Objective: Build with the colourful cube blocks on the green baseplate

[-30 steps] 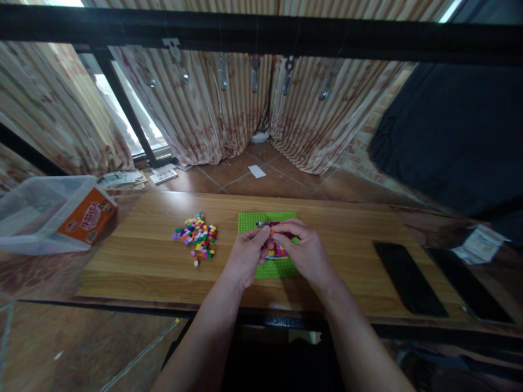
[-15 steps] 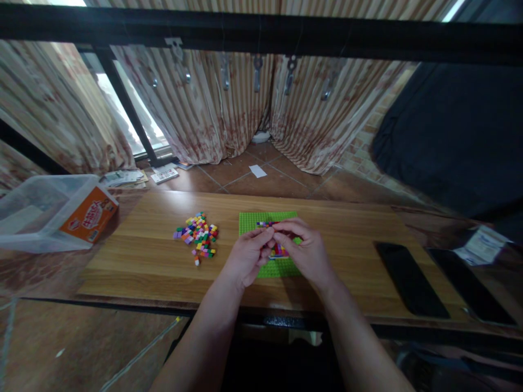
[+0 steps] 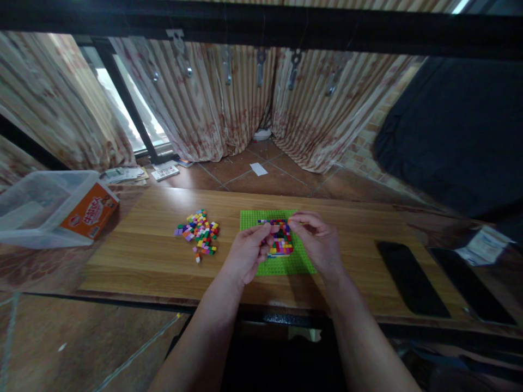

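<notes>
A green studded baseplate lies on the wooden table, carrying a low structure of colourful toy bricks. My left hand is over the plate's left part, thumb and fingers pinched together; whatever it may hold is too small to make out. My right hand is at the structure's upper right corner, its thumb and index finger pinched, with a tiny orange-looking bit at the tips that I cannot name. Both hands partly cover the plate and the bricks. To the left is a loose pile of small bricks.
A clear plastic bin with an orange label stands at the far left. Two dark flat devices lie on the right, near a paper packet. A metal frame bar with hanging clips crosses above.
My right hand has moved right, away from my left hand, uncovering more of the brick structure. My left hand stays nearly in place. The view has shifted slightly.
</notes>
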`<state>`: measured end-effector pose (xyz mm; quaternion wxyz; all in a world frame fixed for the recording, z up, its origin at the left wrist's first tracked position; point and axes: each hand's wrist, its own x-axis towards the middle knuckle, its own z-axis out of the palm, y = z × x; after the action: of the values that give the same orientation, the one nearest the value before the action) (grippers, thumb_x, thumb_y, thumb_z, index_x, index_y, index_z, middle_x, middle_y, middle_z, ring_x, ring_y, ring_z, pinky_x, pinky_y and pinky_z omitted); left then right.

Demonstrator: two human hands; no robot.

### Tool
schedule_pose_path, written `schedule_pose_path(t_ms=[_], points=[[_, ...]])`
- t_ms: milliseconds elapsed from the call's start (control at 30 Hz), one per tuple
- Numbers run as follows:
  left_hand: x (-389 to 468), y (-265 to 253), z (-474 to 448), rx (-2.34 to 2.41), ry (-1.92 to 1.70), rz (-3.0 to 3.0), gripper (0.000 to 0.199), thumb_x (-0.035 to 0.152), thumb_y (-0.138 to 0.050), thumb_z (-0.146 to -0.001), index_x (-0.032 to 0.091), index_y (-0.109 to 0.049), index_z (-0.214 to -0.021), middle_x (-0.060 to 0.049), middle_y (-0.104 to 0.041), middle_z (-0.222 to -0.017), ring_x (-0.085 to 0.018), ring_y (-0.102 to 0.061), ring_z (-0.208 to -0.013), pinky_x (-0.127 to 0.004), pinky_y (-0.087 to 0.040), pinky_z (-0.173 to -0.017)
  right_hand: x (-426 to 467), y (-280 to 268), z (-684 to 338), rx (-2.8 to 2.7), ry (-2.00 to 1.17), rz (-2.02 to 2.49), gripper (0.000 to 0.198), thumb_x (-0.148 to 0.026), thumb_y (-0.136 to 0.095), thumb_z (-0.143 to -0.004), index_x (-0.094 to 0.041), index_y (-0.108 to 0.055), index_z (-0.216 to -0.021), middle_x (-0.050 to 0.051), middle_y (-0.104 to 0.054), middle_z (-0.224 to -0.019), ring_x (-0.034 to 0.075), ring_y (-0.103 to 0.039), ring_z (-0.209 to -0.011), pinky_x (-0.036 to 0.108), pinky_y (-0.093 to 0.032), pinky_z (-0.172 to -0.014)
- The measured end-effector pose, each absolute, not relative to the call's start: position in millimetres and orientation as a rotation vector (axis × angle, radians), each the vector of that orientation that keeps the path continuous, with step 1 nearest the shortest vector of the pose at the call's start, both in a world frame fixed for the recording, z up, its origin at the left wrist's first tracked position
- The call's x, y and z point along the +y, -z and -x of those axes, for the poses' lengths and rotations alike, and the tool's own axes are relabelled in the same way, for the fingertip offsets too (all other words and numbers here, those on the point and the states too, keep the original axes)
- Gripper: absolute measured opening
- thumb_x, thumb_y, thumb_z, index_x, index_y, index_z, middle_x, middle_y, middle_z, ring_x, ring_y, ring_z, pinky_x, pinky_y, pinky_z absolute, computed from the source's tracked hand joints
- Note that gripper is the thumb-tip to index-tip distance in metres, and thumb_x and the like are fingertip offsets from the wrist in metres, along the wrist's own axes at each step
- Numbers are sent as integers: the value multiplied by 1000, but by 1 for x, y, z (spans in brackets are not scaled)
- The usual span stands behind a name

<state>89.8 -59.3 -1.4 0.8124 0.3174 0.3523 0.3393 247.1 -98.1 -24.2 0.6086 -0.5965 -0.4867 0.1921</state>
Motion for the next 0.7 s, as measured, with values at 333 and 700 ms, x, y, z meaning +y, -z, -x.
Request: schedule_pose_path(t_ms=[333,700], points=[[-52,1,-83,790,-815,-630,27,28,-76,-67,7,-70,-82,3,-50,-57,1,-30,-40,-14,-12,-36,-88,49,-251,-1095,-574,1508,13,-38,-72,-71,-26,-75,-74,6,-67,-102,25,-61,-103,41,-45,-89],[-52,0,-81,795,-828,-645,29,29,-79,-63,8,-69,-79,4,-49,-57,1,-28,-41,-15,-11,-37,-85,62,-251,-1104,-540,1533,14,-35,-68,-71,-23,-73,-75,7,-64,-106,22,-61,-101,38,-50,-83]])
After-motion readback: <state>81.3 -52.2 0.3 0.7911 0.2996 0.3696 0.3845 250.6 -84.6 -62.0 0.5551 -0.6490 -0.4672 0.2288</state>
